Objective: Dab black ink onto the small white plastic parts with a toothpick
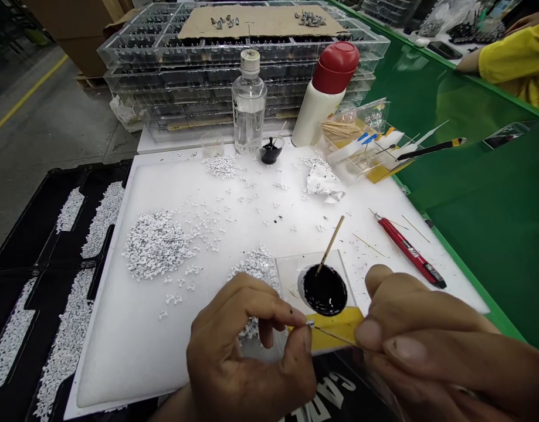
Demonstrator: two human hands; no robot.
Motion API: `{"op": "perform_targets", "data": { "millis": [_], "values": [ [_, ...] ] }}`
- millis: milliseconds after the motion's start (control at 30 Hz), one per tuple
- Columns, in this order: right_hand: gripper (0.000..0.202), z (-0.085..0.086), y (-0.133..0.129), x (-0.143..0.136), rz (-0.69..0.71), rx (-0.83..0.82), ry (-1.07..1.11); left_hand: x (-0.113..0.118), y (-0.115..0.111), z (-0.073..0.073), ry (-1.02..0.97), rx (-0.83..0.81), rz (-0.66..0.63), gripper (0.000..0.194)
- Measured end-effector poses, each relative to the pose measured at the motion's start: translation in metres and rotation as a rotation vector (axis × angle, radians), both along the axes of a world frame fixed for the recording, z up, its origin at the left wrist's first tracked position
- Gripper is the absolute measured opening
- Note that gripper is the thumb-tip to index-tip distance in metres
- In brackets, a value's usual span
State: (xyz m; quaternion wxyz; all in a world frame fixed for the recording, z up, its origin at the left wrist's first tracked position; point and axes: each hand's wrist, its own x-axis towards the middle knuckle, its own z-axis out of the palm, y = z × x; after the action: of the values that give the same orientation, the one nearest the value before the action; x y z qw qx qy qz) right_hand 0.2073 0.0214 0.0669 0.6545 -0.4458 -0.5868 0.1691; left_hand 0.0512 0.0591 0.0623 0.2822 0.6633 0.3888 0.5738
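Note:
Between thumb and forefinger, my left hand (251, 351) pinches a tiny white piece (310, 323) with a dark spot on it. My right hand (427, 340) is closed on a thin wooden stick (335, 335), whose dark tip meets or nearly meets the piece. Just beyond my hands, a round pool of black paint (325, 290) lies on a clear plate, with another stick (331, 245) standing in it. A yellow strip (339, 323) lies below the pool. Loose white pieces (256, 266) are heaped behind my left hand, and a larger pile (156, 245) is at the left.
A red pen-like tool (410, 252) lies at the right. Behind are a bottle (249, 108), a small black pot (270, 152), a red-capped flask (324, 97), a box of sticks and brushes (361, 146) and stacked trays (163, 76). A person's yellow sleeve (515, 55) shows at upper right.

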Motion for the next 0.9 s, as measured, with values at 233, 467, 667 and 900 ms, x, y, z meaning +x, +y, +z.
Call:
{"op": "perform_targets", "data": {
  "millis": [233,467,667,900],
  "values": [
    [0.014,-0.002,-0.005,0.019,0.005,-0.088,-0.243,0.000,0.000,0.002,0.002,-0.003,-0.003,0.019],
    [0.028,-0.004,-0.005,0.010,0.022,-0.069,-0.093,0.000,-0.002,0.002,0.008,-0.010,-0.014,0.020],
    [0.028,-0.003,-0.002,0.001,0.028,-0.076,-0.072,-0.001,-0.002,-0.001,-0.009,-0.008,-0.001,0.018],
    [0.012,0.000,-0.004,-0.002,-0.066,-0.069,-0.031,0.001,0.000,0.002,0.002,-0.012,-0.008,0.019]
  ]
}}
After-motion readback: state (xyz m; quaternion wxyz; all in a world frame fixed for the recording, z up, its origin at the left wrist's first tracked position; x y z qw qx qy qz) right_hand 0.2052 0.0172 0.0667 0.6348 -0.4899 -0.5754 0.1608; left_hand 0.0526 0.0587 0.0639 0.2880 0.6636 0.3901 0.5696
